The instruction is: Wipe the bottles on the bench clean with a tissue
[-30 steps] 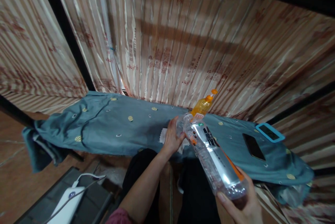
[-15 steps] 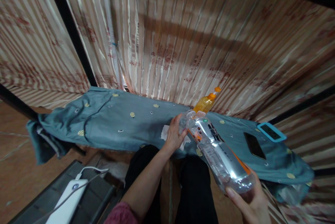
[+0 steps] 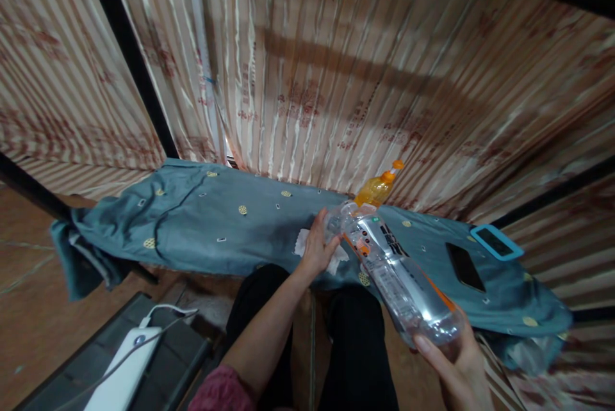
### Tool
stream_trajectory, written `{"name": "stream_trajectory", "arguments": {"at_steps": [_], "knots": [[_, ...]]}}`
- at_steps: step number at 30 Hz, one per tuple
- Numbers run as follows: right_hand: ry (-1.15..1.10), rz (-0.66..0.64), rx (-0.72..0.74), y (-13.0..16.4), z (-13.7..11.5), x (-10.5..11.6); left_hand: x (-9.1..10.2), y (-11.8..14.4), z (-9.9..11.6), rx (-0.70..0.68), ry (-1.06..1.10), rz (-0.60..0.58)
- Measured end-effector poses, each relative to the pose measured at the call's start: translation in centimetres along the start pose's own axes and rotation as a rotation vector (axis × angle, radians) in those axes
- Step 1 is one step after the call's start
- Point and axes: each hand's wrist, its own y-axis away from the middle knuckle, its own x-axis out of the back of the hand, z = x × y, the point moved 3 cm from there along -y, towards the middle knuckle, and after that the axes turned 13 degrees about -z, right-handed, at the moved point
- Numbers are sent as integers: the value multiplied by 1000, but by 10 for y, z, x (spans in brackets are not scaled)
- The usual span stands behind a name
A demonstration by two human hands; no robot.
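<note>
clear bottle [image 3: 398, 273] carries a silver and orange label with dark lettering too blurred to read. right hand [image 3: 456, 366] cups its base from below, fingers curled around it, holding it tilted with the neck pointing away over the blue cloth [image 3: 202, 225]. left hand [image 3: 319, 244], arm stretched forward, pinches the neck end. beneath lies white tissue [image 3: 302, 244]; an orange bottle [image 3: 377, 190] stands just behind, two phones [image 3: 480, 254] further right.

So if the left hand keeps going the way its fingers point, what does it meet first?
The left hand already sits at the neck of the clear bottle. Straight on, it would likely meet the orange bottle next, though depth is unclear.
</note>
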Motion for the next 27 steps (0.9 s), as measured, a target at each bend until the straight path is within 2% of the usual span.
{"name": "stream_trajectory", "arguments": {"at_steps": [4,10,18,23,27], "knots": [[1,4,12,-1,-1,0,4,-4,-1,58,101,53],[-16,-5,21,5,-8,-3,13,-11,6,82,140,38],[163,-75,59,-7,4,14,22,-15,12,144,171,-4],[-41,-8,31,1,3,0,23,-23,20,134,48,-13],[-22,-15,33,-1,8,0,23,-33,29,106,-101,-19]]}}
